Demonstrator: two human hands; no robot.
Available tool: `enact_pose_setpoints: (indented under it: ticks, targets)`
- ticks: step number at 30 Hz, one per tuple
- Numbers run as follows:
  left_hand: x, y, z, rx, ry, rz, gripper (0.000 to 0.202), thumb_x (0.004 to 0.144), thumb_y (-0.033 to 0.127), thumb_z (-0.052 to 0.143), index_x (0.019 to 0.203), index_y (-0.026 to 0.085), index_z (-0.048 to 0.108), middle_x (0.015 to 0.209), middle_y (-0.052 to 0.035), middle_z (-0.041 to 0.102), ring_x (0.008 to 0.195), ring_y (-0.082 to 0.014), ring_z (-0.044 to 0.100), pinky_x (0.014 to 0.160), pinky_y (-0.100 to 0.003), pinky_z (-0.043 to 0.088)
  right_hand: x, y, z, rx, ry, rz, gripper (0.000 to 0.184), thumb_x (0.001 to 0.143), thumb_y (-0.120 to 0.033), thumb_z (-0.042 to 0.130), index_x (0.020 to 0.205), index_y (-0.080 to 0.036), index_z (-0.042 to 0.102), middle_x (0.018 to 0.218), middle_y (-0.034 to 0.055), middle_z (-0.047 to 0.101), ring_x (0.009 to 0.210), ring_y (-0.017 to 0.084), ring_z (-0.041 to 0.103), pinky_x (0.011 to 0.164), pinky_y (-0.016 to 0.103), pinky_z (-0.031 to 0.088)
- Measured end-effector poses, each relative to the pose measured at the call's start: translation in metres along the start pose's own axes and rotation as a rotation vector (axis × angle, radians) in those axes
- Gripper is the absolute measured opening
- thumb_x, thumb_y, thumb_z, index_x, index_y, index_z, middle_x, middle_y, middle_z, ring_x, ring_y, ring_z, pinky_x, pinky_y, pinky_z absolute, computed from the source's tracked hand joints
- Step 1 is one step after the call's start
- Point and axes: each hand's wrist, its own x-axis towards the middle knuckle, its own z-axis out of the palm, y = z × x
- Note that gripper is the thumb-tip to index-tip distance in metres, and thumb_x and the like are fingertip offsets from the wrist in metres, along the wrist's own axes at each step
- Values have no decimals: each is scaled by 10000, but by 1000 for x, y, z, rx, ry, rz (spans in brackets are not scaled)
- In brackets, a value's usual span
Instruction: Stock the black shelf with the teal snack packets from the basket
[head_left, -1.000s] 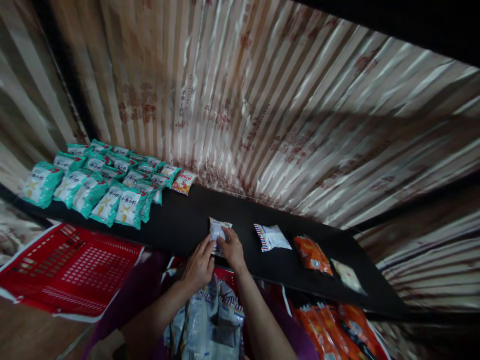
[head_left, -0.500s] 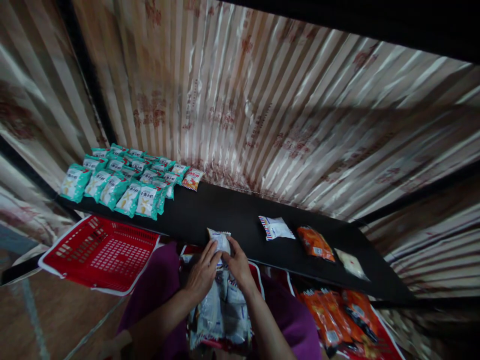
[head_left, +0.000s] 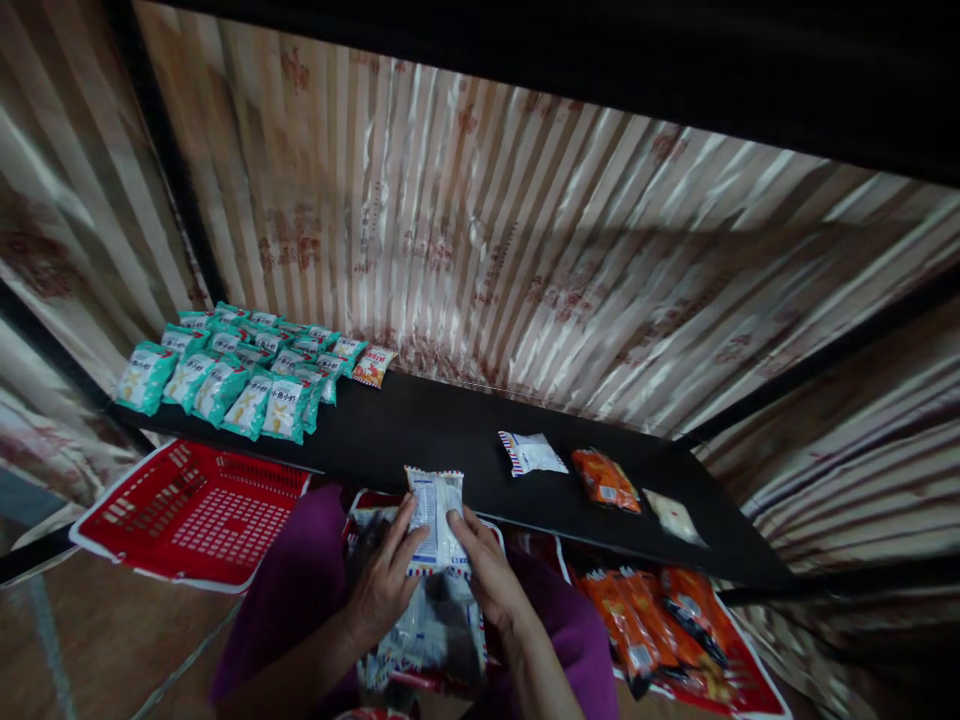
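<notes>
A white snack bag (head_left: 438, 520) with red and blue striped ends is held upright between my two hands, its printed back facing me. My left hand (head_left: 386, 580) grips its left edge, and my right hand (head_left: 484, 565) closes on the right edge with the thumb on the front. Just below, a red basket between my knees holds several similar snack bags (head_left: 442, 625), partly hidden by my forearms. Beyond my hands, another white snack bag (head_left: 534, 453) lies flat on the black shelf (head_left: 427, 420).
Teal snack bags (head_left: 225, 375) stand in rows on the shelf's left, with a red-and-white bag (head_left: 373, 366) beside them. Right of centre lie an orange bag (head_left: 606, 480) and a pale packet (head_left: 673, 517). A red basket (head_left: 225, 520) sits lower left; orange bags (head_left: 637, 620) fill another, lower right.
The snack bag in my hands has come up and towards me out of a flatter pose, and its back now shows in full. The whole view has shifted slightly.
</notes>
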Motion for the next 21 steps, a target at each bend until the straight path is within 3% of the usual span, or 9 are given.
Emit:
enact_pose_setpoints:
  ticks: [4, 9, 12, 14, 16, 19, 21]
  targets:
    - [0, 19, -5, 20, 9, 34, 500, 801, 10, 371, 1278, 145, 436, 1495, -131, 300, 1395, -239, 240, 1104, -396, 348, -13, 0, 0, 88, -22, 23, 457, 634, -469, 766, 995, -207, 669, 857, 62, 734, 826, 252, 683, 681, 342, 530]
    - [-1, 32, -10, -2, -75, 15, 553, 818, 29, 376, 1357, 150, 357, 1495, -140, 295, 1394, -232, 248, 1112, -410, 324, -14, 11, -9, 159, 19, -108, 527, 605, -423, 802, 1057, -202, 643, 910, 61, 733, 806, 233, 683, 696, 334, 531]
    - [-3, 40, -10, -118, -110, -45, 547, 864, 127, 423, 1395, 176, 303, 1496, -146, 289, 1391, -240, 257, 1109, -426, 319, -17, 13, -14, 160, 44, -140, 544, 612, -387, 803, 1093, -205, 627, 950, 63, 728, 801, 234, 684, 700, 345, 534]
    - [-2, 45, -8, -251, -83, -162, 544, 881, 221, 455, 1399, 189, 293, 1501, -149, 276, 1386, -251, 268, 1104, -440, 320, -19, 12, -15, 146, 49, -149, 538, 620, -365, 801, 1102, -206, 623, 956, 61, 728, 803, 233, 684, 704, 346, 533]
    - [1, 49, -5, -410, -50, -362, 546, 886, 304, 461, 1393, 189, 292, 1482, -160, 312, 1347, -255, 346, 1063, -432, 373, -22, 10, -15, 128, 42, -159, 525, 631, -358, 795, 1103, -204, 623, 950, 58, 729, 806, 228, 682, 711, 340, 532]
    - [11, 51, -1, -622, -26, -689, 546, 867, 420, 474, 1339, 173, 358, 1367, -163, 469, 1184, -235, 531, 943, -371, 472, -23, 9, -14, 99, 28, -166, 512, 646, -362, 786, 1104, -203, 624, 941, 54, 731, 804, 219, 681, 714, 328, 530]
    - [19, 53, 0, -728, -19, -836, 545, 837, 495, 487, 1267, 165, 431, 1245, -145, 571, 1048, -218, 606, 834, -324, 512, -21, 8, -12, 84, 32, -169, 509, 649, -376, 783, 1100, -200, 627, 934, 52, 733, 801, 218, 681, 711, 323, 530]
